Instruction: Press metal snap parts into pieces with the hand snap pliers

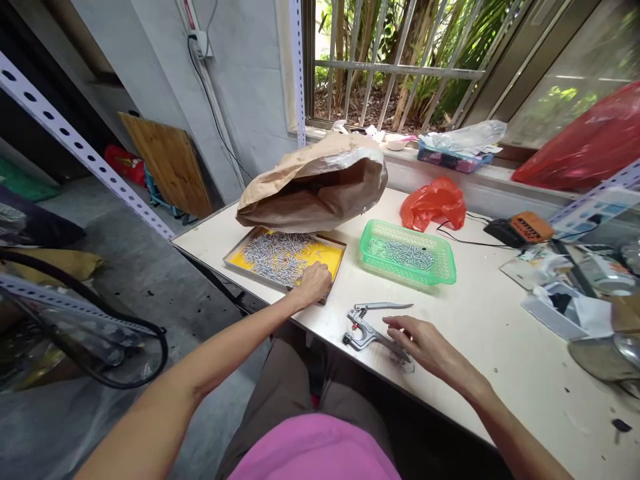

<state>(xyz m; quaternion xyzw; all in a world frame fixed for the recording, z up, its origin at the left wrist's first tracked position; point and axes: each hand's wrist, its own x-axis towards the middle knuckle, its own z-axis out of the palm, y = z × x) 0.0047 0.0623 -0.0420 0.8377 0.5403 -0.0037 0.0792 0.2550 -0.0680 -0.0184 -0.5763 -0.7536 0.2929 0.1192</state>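
Observation:
My left hand [315, 283] is over the right side of a shallow tray [336, 265] with a yellow bottom. Its fingers are curled down and pressed together; whatever they pinch, if anything, is hidden. Many small silvery metal pieces [277, 257] lie heaped in the tray's left and middle. My right hand [423, 339] hovers by the table's front edge, thumb and fingers apart, with nothing visible in it. Just left of it lies a metal hand plier [370, 332] with a spring and spread handles. A green perforated basket [367, 257] behind the plier holds more small silvery pieces [407, 255].
A large open brown paper sack [315, 183] lies behind the tray, overhanging its back edge. Further right are a red plastic bag [434, 203], an orange-and-black battery charger [523, 230] with a cord, and a grey box [560, 310]. A barred window stands behind the table.

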